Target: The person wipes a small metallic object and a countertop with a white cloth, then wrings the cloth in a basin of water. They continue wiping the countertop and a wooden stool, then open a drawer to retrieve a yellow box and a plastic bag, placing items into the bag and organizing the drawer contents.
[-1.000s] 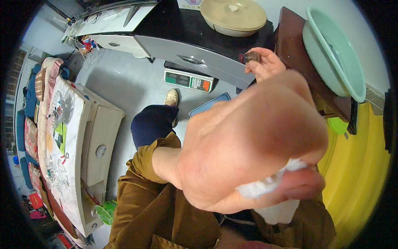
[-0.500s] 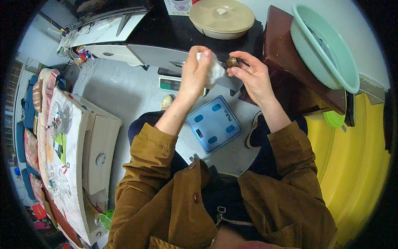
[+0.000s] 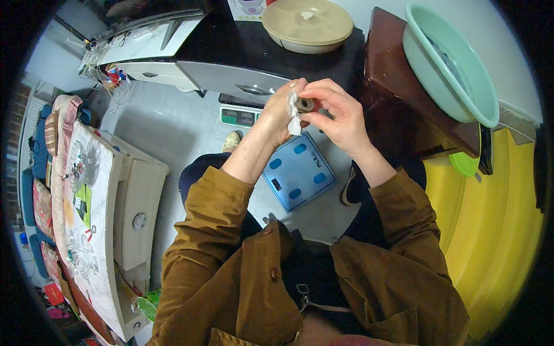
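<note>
A crumpled white tissue is gripped in my left hand, its loose end hanging below the fingers. My right hand pinches a small, rounded brown object between thumb and fingers. A dark round hollow shows in that object, but I cannot tell its kind. The tissue lies against its left side, and the two hands meet there. Below them on the floor is a blue bathroom scale, between my feet.
A black-topped cabinet ahead bears a lidded beige container. To the right, a mint-green basin stands on a dark red-brown stand, near a yellow ridged surface. A white drawer table is at left.
My hands have come together and slightly lower. The brown object, held apart from the tissue before, now touches it and shows its hollow toward me.
</note>
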Action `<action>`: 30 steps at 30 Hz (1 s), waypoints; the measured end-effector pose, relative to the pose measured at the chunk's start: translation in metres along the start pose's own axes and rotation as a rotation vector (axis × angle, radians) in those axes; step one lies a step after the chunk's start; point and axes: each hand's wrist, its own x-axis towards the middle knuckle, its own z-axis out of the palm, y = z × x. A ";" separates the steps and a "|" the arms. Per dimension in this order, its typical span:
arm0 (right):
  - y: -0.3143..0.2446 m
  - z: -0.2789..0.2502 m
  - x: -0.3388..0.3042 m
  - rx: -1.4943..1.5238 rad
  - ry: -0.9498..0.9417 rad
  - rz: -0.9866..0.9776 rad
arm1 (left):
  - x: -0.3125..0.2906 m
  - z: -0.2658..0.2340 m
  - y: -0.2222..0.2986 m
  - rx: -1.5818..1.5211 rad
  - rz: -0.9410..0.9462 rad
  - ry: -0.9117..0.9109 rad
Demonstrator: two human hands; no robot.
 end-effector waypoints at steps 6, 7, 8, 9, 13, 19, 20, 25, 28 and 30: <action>-0.012 0.000 0.006 -0.134 0.060 -0.026 | -0.005 0.012 -0.001 -0.022 0.105 0.057; -0.013 0.001 0.006 -0.163 0.063 -0.063 | -0.006 0.014 0.001 0.050 0.156 0.075; -0.014 0.000 0.006 -0.181 0.045 -0.058 | -0.005 0.014 0.001 0.067 0.204 0.074; -0.014 -0.002 0.005 -0.199 0.027 -0.052 | -0.003 0.014 0.000 0.084 0.252 0.072; -0.014 -0.001 0.005 -0.293 0.006 -0.211 | -0.005 0.018 -0.003 0.074 0.312 0.083; -0.014 -0.001 0.004 -0.327 0.013 -0.188 | 0.006 0.005 -0.006 0.161 0.261 0.180; -0.014 -0.003 0.004 -0.367 0.037 -0.192 | 0.003 0.006 -0.004 0.158 0.278 0.184; -0.009 -0.012 0.007 -0.452 0.120 -0.152 | -0.006 0.010 0.000 0.523 0.549 0.209; -0.005 -0.012 0.006 -0.420 0.124 -0.143 | -0.018 0.028 -0.005 0.975 0.687 0.251; -0.006 -0.008 0.001 -0.371 0.138 -0.141 | -0.024 0.035 0.000 0.997 0.710 0.236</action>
